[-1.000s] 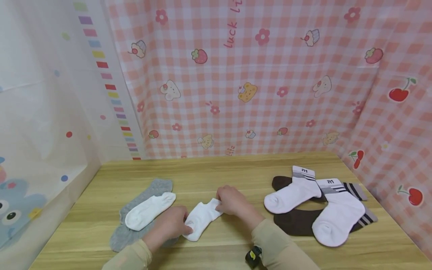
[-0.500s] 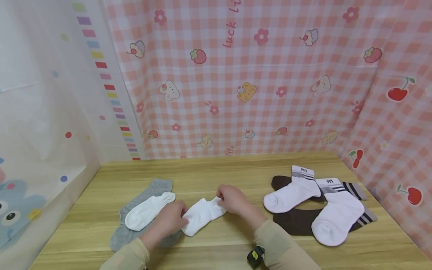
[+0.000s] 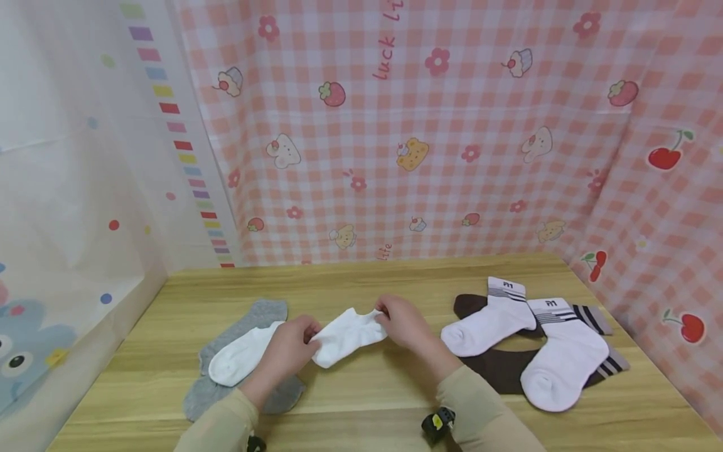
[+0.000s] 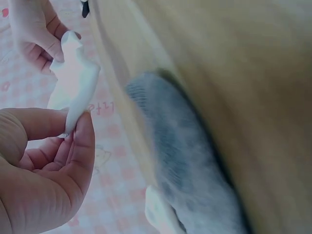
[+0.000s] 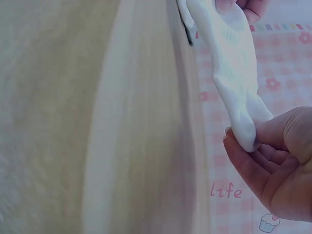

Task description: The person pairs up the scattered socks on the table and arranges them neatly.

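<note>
A wooden bench (image 3: 361, 389) with pale, yellowish-brown grain carried socks in two groups. On its left lay a gray sock (image 3: 245, 326), set at a slant, with a second gray sock (image 3: 285, 398) nearer the front edge, partly hidden. On its right lay two dark brown socks (image 3: 499, 370) with striped gray cuffs (image 3: 593, 319), and across them two white socks (image 3: 565, 361), their toes reaching past the brown fabric.

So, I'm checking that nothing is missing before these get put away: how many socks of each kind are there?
Plain white socks: 2
White socks with stripes: 2
Grey socks: 2
Dark brown socks with grey cuffs: 2
Total: 8
</note>
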A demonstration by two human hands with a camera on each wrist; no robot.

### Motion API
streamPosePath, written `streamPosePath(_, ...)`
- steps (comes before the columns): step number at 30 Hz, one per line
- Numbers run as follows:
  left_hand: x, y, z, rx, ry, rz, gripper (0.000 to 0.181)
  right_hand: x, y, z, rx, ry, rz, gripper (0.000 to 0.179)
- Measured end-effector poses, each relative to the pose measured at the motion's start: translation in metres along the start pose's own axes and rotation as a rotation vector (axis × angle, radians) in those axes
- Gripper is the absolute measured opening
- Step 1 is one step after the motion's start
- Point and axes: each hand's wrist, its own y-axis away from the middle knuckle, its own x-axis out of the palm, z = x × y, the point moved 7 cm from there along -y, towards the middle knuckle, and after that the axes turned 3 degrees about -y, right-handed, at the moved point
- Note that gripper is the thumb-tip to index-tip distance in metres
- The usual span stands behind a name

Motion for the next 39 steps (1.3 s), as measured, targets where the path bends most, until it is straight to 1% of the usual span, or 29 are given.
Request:
streamPosePath(7,0.003,-0.015,-0.005,-0.011,0.059,0.017,0.017,-0.017,-0.002,-0.004,-0.001,0.002,-0.083,0.004)
streamPosePath(12,0.002,-0.028,-0.009,-0.007,0.094,0.001,0.016,-0.028,-0.004,-0.008,0.013,0.012,-0.125,0.006)
streamPosePath(16,0.001,-0.037,-0.012,-0.021,0.118,-0.003,0.014,-0.037,-0.006,-0.011,-0.010,0.021,-0.174,0.006)
streamPosePath(20,0.003,-0.047,-0.013,-0.041,0.114,-0.011,0.012,-0.044,-0.008,-0.016,-0.010,0.026,-0.205,0.006)
streamPosePath(23,0.003,-0.053,-0.013,-0.065,0.109,-0.033,0.010,-0.048,-0.010,-0.019,0.011,0.025,-0.209,0.005)
streamPosePath(27,0.003,-0.061,-0.014,-0.084,0.116,-0.080,0.007,-0.052,-0.012,-0.025,0.038,0.014,-0.204,0.006)
streamPosePath(30,0.004,-0.067,-0.014,-0.102,0.146,-0.106,0.007,-0.053,-0.013,-0.029,0.056,0.011,-0.198,0.006)
streamPosePath(34,0.007,-0.076,-0.012,-0.131,0.208,-0.119,0.005,-0.053,-0.015,-0.035,0.086,0.013,-0.189,0.006)
streamPosePath(39,0.011,-0.082,-0.010,-0.143,0.251,-0.143,0.005,-0.051,-0.017,-0.044,0.140,0.012,-0.165,0.006)
